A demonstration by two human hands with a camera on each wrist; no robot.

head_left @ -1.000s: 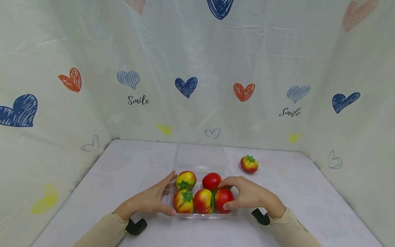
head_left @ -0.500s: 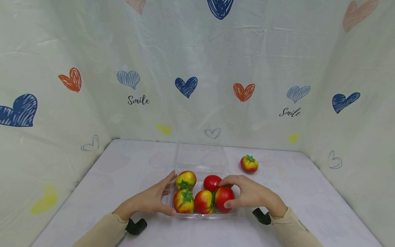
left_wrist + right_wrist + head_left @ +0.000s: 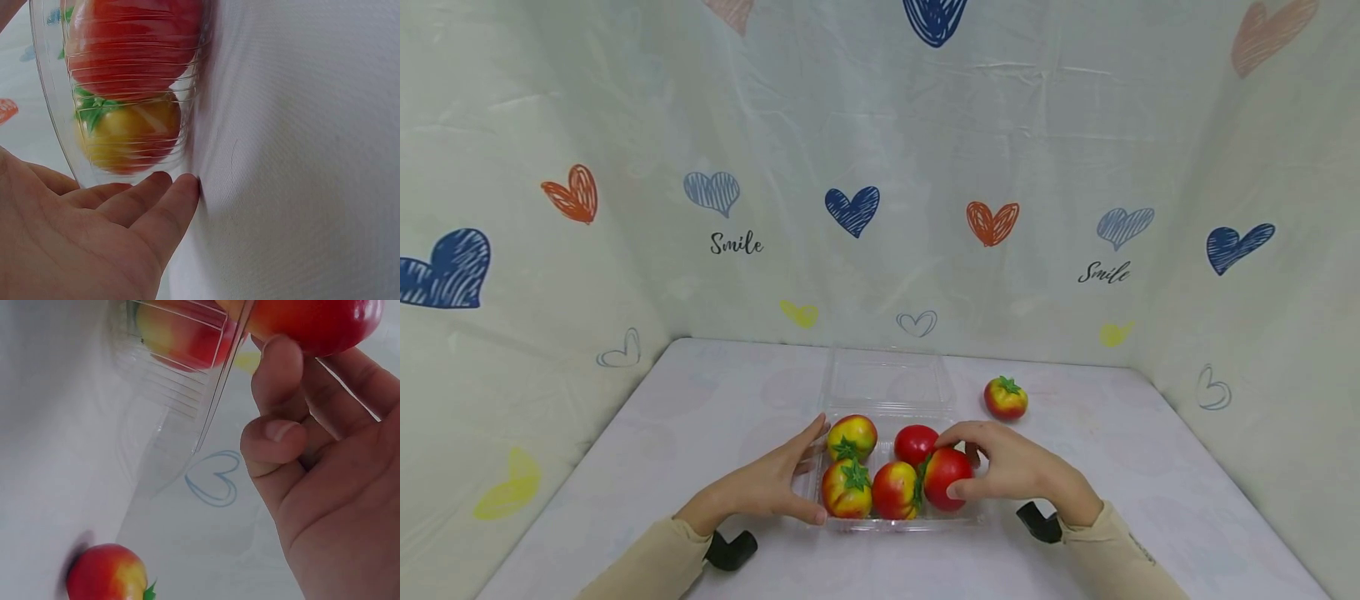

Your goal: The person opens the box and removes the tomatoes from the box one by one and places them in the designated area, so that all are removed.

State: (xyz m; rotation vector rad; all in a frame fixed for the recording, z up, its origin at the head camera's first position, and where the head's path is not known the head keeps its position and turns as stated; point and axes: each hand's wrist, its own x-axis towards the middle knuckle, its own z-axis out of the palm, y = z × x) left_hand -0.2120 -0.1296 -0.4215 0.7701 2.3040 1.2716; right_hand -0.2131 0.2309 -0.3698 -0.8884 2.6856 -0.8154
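A clear plastic box (image 3: pixel 898 527) with a hinged lid holds several red-and-yellow tomatoes, some showing green star-shaped leaves. My right hand (image 3: pixel 1028 475) grips a red tomato (image 3: pixel 946 479) at the box's front right corner, thumb on the near side and fingers behind. The right wrist view shows that tomato (image 3: pixel 331 325) at the level of the box rim, above another one inside. Along the box's left side, my left hand (image 3: pixel 762 483) spreads its thumb and fingers. In the left wrist view its fingertips (image 3: pixel 186 187) lie right at the box wall, low by the table.
The transparent lid (image 3: pixel 887 379) lies folded back behind the box. One loose tomato (image 3: pixel 1006 400) sits on the white table (image 3: pixel 700 417) at the back right. A curtain (image 3: pixel 880 125) printed with hearts surrounds the table's back and sides.
My right hand has risen slightly and shifted a little right, bringing the red tomato with it. The tomatoes beside it have shifted slightly right. My left hand stays in place.
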